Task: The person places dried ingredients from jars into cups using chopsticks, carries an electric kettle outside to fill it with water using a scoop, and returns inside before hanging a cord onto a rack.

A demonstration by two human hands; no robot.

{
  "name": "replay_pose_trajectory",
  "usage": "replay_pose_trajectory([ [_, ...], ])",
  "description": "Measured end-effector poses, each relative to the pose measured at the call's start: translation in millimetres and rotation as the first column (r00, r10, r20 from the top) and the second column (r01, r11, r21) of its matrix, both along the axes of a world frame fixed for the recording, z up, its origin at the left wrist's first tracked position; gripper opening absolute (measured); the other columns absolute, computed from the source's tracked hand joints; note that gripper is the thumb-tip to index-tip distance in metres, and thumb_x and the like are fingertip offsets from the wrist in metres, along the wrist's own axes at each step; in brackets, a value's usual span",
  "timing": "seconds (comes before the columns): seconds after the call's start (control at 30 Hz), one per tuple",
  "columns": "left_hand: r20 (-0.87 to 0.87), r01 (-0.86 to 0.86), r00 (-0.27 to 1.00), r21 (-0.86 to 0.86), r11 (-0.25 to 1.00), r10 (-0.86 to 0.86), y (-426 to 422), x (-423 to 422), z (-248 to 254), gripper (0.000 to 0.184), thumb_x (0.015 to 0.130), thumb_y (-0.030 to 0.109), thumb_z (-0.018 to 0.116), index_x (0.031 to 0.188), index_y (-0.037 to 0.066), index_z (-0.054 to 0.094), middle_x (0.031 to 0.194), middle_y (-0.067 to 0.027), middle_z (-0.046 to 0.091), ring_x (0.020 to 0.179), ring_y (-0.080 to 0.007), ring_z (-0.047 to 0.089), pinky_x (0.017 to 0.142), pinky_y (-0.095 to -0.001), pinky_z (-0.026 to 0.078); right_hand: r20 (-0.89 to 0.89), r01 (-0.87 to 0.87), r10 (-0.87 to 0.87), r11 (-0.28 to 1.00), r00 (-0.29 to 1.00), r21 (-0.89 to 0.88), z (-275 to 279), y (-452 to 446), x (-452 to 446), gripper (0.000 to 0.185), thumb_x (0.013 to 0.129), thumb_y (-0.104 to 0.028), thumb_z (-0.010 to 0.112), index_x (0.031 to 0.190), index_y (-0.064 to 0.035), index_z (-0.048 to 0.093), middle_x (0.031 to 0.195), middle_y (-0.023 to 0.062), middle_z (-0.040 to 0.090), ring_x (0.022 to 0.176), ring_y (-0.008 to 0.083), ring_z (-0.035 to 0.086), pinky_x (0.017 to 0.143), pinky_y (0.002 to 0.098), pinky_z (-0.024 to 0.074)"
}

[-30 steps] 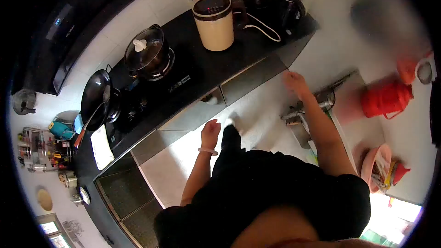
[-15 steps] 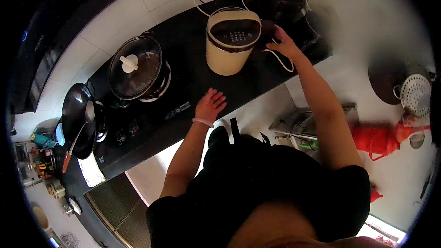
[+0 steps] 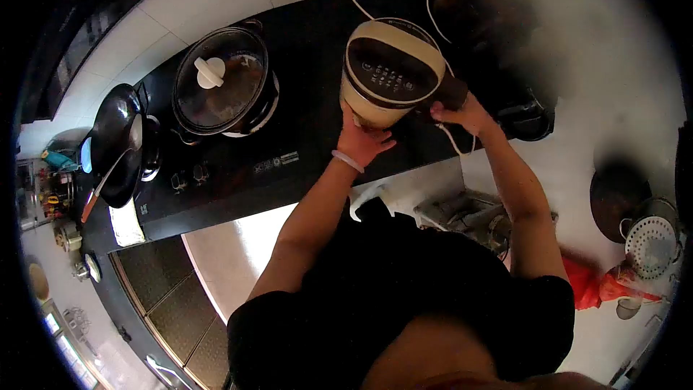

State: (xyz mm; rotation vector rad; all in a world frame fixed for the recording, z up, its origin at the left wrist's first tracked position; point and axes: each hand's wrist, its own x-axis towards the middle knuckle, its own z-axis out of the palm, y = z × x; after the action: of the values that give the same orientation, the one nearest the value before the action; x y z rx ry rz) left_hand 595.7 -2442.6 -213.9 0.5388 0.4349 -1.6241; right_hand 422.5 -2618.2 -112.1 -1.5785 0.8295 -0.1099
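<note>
A cream soymilk maker (image 3: 397, 68) with a dark, button-marked top stands tilted over the black counter. My right hand (image 3: 465, 114) is closed around the dark handle on its right side. Against the lower front of its cream body presses my left hand (image 3: 361, 141), which wears a pale bracelet. Some of the left fingers are hidden by the body. A white cord hangs in a loop below the handle, beside my right hand.
On the hob to the left sits a glass-lidded pot (image 3: 220, 83). Beyond it is a black wok (image 3: 119, 126) with a wooden-handled spatula (image 3: 108, 184) in it. Dark cookware stands at the counter's right end. A perforated strainer (image 3: 651, 247) hangs on the right wall.
My left hand has moved up from the counter's front onto the soymilk maker's body. My right hand has closed on its handle. The soymilk maker now leans more toward me.
</note>
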Motion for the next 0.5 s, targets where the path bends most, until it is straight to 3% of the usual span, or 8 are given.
replay_pose_trajectory([
  [0.1,0.011,0.004,1.0,-0.215,0.977,-0.001,3.7,14.7,0.9,0.1,0.067,0.074,0.049,0.138,0.01,0.018,0.142,-0.0144,0.018,0.126,-0.0399,0.023,0.1,-0.0551,0.026,0.113,0.051,-0.057,0.997,0.992,0.059,-14.1,33.3,-7.2,0.033,0.064,-0.002,0.072,0.094,-0.0062,0.057,0.084,0.0017,0.059,0.079,0.0123,0.055,0.073,0.027,0.0458],
  [0.23,-0.054,-0.095,0.994,-0.039,0.995,0.093,1.5,40.3,27.3,0.064,0.082,0.058,0.044,0.133,0.02,0.033,0.139,-0.0067,0.03,0.127,-0.0317,0.027,0.101,-0.0521,0.022,0.174,0.171,-0.176,0.984,0.969,0.039,-13.2,89.2,10.2,0.025,0.066,-0.008,0.072,0.087,-0.0033,0.059,0.081,0.0015,0.06,0.074,0.0106,0.054,0.07,0.0266,0.0457],
  [0.27,-0.066,-0.069,0.996,-0.049,0.996,0.066,3.6,50.0,37.4,0.056,0.084,0.051,0.047,0.129,0.019,0.039,0.136,-0.0062,0.035,0.125,-0.0289,0.031,0.1,-0.0509,0.026,0.161,0.188,-0.191,0.982,0.968,0.034,-10.4,103.5,19.4,0.023,0.067,-0.008,0.071,0.086,-0.0031,0.059,0.081,0.0013,0.06,0.074,0.0102,0.054,0.069,0.0264,0.0457],
  [0.37,0.165,-0.043,0.986,0.073,0.996,0.031,6.7,72.1,58.4,0.052,0.084,0.048,0.048,0.126,0.017,0.043,0.134,-0.006,0.038,0.124,-0.029,0.033,0.099,-0.0506,0.026,0.337,0.303,-0.301,0.952,0.892,0.048,-40.7,142.3,49.8,0.02,0.067,-0.009,0.07,0.082,-0.0027,0.059,0.078,0.0006,0.06,0.072,0.0078,0.053,0.064,0.0254,0.0452],
  [0.4,0.09,-0.04,0.995,0.057,0.998,0.035,1.8,84.4,34.8,0.05,0.084,0.047,0.048,0.122,0.014,0.045,0.131,-0.0063,0.041,0.122,-0.0289,0.033,0.099,-0.0522,0.025,0.365,0.323,-0.314,0.946,0.877,0.037,-51.4,152.7,59.4,0.02,0.067,-0.009,0.07,0.082,-0.0026,0.058,0.078,0.0007,0.06,0.071,0.0074,0.053,0.063,0.0251,0.0451],
  [0.5,0.221,0.01,0.975,0.092,0.996,-0.03,-1.4,106.8,21.9,0.053,0.083,0.049,0.049,0.12,0.011,0.046,0.129,-0.0092,0.04,0.12,-0.0287,0.034,0.097,-0.0545,0.025,0.385,0.339,-0.317,0.941,0.867,0.012,-57.1,164.4,84.9,0.02,0.067,-0.01,0.069,0.083,-0.0022,0.058,0.075,0.0009,0.06,0.07,0.0074,0.053,0.061,0.025,0.0449],
])
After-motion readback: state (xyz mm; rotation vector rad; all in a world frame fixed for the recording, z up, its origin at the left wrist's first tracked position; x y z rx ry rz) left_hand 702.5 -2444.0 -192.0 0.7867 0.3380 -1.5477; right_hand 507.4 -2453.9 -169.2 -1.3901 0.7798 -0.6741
